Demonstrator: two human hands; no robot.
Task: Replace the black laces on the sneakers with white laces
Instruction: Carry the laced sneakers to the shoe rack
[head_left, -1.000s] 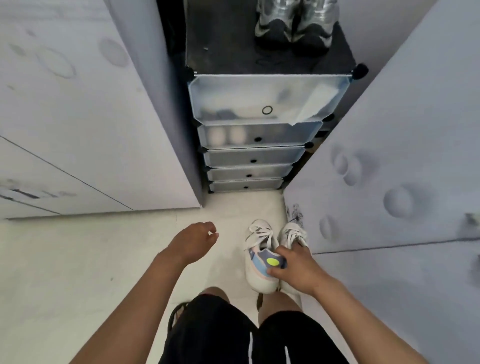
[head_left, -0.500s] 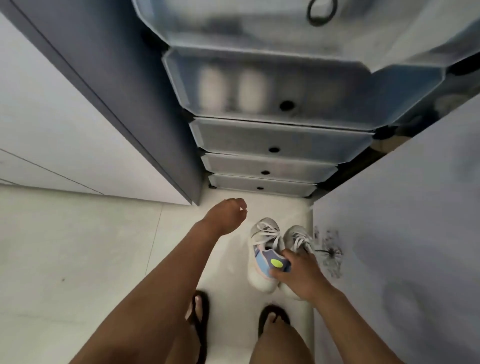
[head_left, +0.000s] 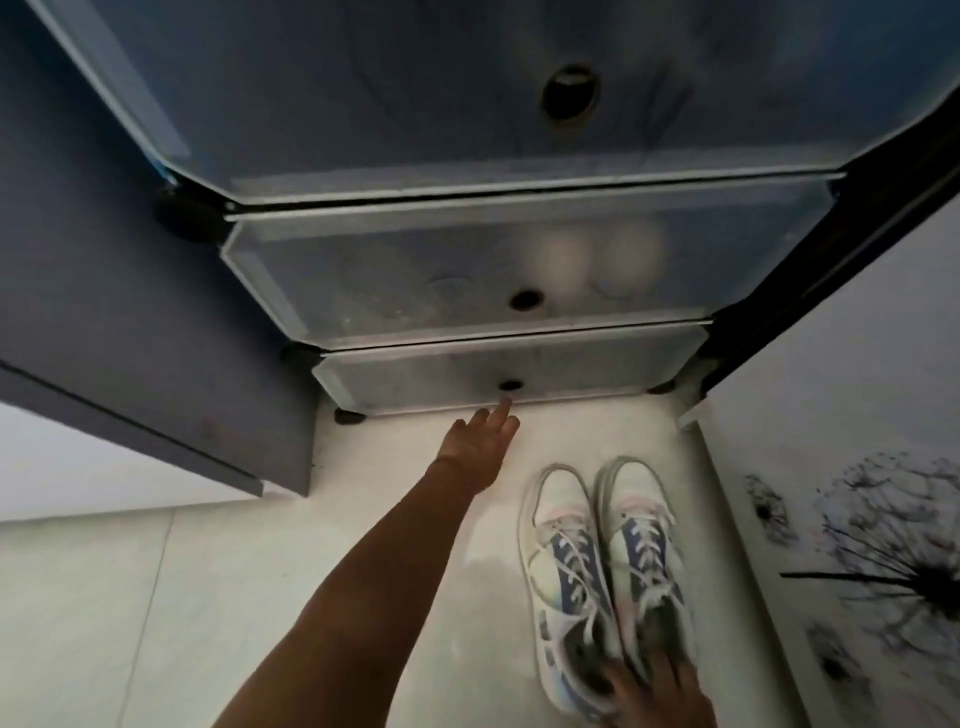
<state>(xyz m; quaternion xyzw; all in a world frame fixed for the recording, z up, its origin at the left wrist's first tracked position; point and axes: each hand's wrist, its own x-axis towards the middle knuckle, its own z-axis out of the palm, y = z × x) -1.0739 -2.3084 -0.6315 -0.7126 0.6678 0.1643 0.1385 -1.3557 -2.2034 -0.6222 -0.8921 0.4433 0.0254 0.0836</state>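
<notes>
Two bare arms of one person enter from the bottom edge. The long, slim, uncovered left forearm (head_left: 374, 582) shows nearly its whole length, smooth and evenly shaded, narrowing steadily toward the wrist. The narrow left hand (head_left: 483, 434) at its end is seen from the back, with slender fingers (head_left: 503, 410) slightly softened by motion blur. Of the other arm far less is visible: only the back of the bare right hand (head_left: 654, 691) and the start of its wrist, cut off by the frame edge. This hand lies in dimmer light and is blurred, so its finer details cannot be made out.
</notes>
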